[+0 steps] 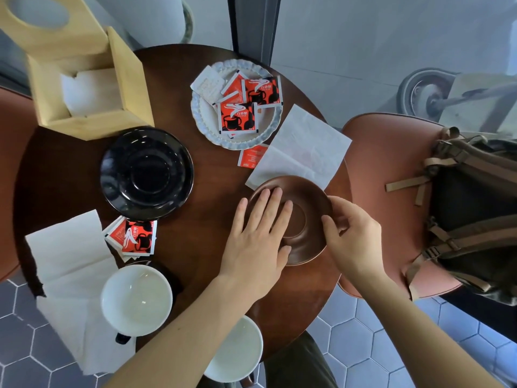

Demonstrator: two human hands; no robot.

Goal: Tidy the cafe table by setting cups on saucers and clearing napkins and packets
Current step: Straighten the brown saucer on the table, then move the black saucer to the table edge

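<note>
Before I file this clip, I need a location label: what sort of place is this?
Most likely a cafe. A small round table holds saucers, a plate of sugar packets and a wooden napkin box, with cushioned chairs drawn up beside it.

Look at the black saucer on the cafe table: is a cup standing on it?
No. The black saucer is bare, and both white cups stand at the near edge of the table, off it.
</note>
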